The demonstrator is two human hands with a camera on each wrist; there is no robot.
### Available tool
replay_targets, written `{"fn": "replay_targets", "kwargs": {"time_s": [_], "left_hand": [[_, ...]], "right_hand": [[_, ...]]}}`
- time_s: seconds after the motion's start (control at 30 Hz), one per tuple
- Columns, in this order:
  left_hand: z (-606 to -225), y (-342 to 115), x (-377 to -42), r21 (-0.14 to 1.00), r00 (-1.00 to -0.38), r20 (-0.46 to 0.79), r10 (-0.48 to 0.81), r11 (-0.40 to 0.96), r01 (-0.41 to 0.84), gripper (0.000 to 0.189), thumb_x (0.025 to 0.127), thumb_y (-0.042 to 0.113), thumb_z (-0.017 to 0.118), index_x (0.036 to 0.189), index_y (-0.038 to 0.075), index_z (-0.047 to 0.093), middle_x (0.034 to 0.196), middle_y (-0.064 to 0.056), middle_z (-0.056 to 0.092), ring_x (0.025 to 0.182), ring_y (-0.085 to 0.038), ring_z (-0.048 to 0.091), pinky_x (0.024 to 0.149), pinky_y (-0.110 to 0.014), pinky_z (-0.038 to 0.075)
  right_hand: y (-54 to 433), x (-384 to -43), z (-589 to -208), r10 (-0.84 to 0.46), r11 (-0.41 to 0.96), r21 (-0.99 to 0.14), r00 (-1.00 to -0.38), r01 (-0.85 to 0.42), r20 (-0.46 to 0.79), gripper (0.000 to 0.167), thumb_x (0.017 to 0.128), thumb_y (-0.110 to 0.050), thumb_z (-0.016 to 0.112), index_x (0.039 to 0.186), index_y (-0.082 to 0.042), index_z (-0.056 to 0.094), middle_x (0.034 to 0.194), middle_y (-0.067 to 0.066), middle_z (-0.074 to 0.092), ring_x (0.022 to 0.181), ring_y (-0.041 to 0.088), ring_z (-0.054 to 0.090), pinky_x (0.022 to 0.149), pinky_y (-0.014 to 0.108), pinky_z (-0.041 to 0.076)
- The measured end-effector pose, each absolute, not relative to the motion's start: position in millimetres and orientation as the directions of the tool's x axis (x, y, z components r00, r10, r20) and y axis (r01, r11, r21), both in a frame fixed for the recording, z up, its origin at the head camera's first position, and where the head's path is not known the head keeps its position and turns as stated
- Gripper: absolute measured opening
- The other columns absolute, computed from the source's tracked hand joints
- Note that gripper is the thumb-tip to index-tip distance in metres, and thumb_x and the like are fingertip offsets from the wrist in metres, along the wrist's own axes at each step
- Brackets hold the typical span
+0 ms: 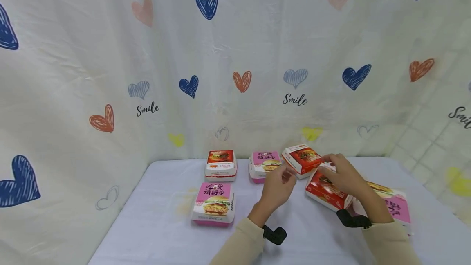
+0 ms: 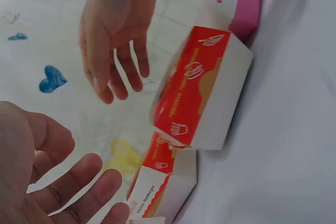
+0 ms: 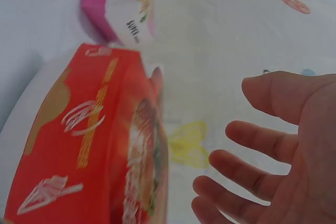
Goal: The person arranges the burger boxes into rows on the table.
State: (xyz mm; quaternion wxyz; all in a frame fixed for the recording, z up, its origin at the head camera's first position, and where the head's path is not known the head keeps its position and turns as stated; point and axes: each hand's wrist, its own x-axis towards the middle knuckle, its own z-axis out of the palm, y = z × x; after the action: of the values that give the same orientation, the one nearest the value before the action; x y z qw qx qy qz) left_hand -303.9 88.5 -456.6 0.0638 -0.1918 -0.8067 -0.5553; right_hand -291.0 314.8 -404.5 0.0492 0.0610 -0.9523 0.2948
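Note:
Two red and white burger boxes lie nearest my hands: a back one (image 1: 301, 159), turned at an angle, and a front one (image 1: 325, 193) beside it. My left hand (image 1: 276, 189) hovers in front of the back box and a pink burger box (image 1: 263, 163); its fingers are loosely bent around nothing in the left wrist view. Over the front red box is my right hand (image 1: 341, 177), its fingers spread and apart from the box in the right wrist view (image 3: 273, 145). Part of that box is hidden behind the right hand.
At the left stand a red burger box (image 1: 220, 167) and, before it, a pink burger box (image 1: 213, 201). Another pink burger box (image 1: 399, 207) lies at the right, partly behind my right forearm. A white curtain with hearts (image 1: 235, 52) hangs behind the white-covered table (image 1: 158, 216).

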Motion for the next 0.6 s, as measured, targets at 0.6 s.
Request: {"fn": "replay_targets", "kwargs": {"time_s": [0.6], "left_hand": [[-485.2, 118.6, -285.9, 0.767, -0.940, 0.014, 0.342, 0.599, 0.229, 0.053, 0.092, 0.033, 0.073, 0.142, 0.037, 0.053, 0.139, 0.011, 0.059, 0.122, -0.011, 0.058, 0.102, -0.042, 0.053]], "right_hand": [[356.6, -282.9, -424.8, -0.158, 0.868, -0.460, -0.982, -0.187, 0.101, 0.063, 0.100, -0.033, 0.064, 0.140, 0.012, 0.043, 0.131, 0.039, 0.050, 0.116, 0.054, 0.051, 0.092, 0.071, 0.045]]}}
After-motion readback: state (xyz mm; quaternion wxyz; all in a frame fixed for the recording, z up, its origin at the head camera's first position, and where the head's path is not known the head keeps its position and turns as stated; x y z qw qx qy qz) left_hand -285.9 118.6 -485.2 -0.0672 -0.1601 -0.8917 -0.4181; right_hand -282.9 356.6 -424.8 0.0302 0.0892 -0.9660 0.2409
